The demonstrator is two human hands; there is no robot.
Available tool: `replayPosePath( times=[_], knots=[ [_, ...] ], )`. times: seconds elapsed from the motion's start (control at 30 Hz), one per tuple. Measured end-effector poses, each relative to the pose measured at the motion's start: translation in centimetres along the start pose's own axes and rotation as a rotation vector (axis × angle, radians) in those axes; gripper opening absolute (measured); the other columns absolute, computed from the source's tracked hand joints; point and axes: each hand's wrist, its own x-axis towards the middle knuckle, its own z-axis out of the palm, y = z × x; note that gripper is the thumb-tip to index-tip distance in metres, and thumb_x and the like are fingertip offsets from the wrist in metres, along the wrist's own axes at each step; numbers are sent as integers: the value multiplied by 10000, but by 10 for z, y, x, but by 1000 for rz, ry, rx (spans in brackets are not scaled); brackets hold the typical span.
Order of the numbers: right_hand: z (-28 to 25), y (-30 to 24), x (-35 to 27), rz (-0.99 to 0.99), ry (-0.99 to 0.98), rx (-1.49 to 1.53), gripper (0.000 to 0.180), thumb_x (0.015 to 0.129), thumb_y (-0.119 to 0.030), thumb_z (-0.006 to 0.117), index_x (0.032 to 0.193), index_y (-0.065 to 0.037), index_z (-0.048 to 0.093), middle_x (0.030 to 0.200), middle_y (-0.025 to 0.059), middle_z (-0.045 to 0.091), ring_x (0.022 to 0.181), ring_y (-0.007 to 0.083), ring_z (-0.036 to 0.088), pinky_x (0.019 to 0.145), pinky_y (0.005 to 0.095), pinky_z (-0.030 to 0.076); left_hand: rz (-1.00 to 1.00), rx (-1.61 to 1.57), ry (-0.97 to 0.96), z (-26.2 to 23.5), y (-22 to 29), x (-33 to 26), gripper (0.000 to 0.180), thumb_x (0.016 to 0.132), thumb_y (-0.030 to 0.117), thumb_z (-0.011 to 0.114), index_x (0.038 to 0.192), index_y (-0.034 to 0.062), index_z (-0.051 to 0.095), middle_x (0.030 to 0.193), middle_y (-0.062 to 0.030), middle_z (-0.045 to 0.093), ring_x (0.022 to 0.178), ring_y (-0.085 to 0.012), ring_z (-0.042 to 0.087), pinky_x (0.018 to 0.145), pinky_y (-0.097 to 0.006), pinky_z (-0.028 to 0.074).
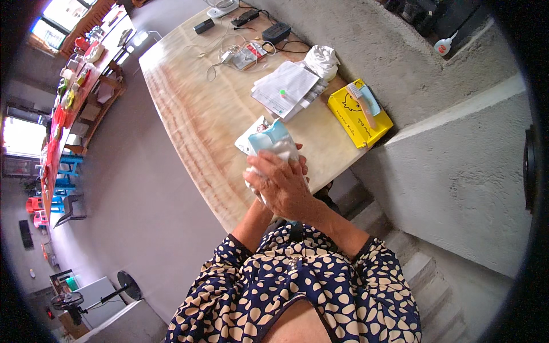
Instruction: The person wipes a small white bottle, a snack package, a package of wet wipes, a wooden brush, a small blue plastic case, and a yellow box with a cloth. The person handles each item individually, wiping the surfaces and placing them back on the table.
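Note:
Over the near part of the table (209, 140), a soft light-blue and white bundle (271, 136) is gripped between my two hands. Whether it is cloth or a packet I cannot tell. My right hand (280, 183) lies on top, fingers bent over it. Underneath is my left hand (303, 161), mostly hidden; its curled fingertips show at the bundle's right side. Just beyond the bundle, partly covered by it, is a white packet (247, 140) with a small picture.
Papers (283, 88) and a crumpled white cloth (322, 62) lie farther off. On the right, a yellow box (343, 117) carries a wooden-handled brush (366, 108). Cables (231, 46) and a black adapter (276, 32) occupy the far end. A concrete wall (457, 188) borders the right.

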Motion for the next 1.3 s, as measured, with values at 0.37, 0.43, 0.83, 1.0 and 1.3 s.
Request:
replayPosePath(
  times=[0.37,0.43,0.83,1.0,1.3],
  knots=[
    [3,47,35,413,149,-63,304,866,-130,538,1166,-83,516,1173,99,525,1082,263,507,901,397,356,-63,-139,-76,8,0,0,576,907,487,423,1262,34,402,1087,-150,541,936,-265,554,805,-408,488],
    [11,51,30,484,197,28,333,844,-129,552,1167,-70,502,1168,118,520,1086,281,502,886,428,361,-75,-147,-75,9,1,-1,577,906,485,424,1265,34,400,1094,-152,537,945,-268,550,811,-414,485],
    [23,-16,-10,-203,-149,184,259,830,-169,508,1072,-118,586,1250,91,522,1242,217,431,976,392,337,-120,-153,-20,16,18,-28,578,905,475,432,1278,36,386,1134,-161,515,994,-287,528,847,-450,466],
    [24,15,26,-76,-81,-89,303,764,-139,571,1067,-122,575,1244,77,518,1243,218,406,965,447,268,-110,-156,-62,17,6,-21,579,904,471,435,1284,37,381,1150,-166,506,1015,-295,519,862,-465,458],
    [1,2,-7,-57,-160,144,278,762,-93,575,1037,-131,562,1215,77,508,1227,220,427,932,427,303,-109,-193,-51,23,12,-25,581,903,464,441,1294,39,371,1180,-173,490,1052,-310,502,889,-493,444]
  ],
)
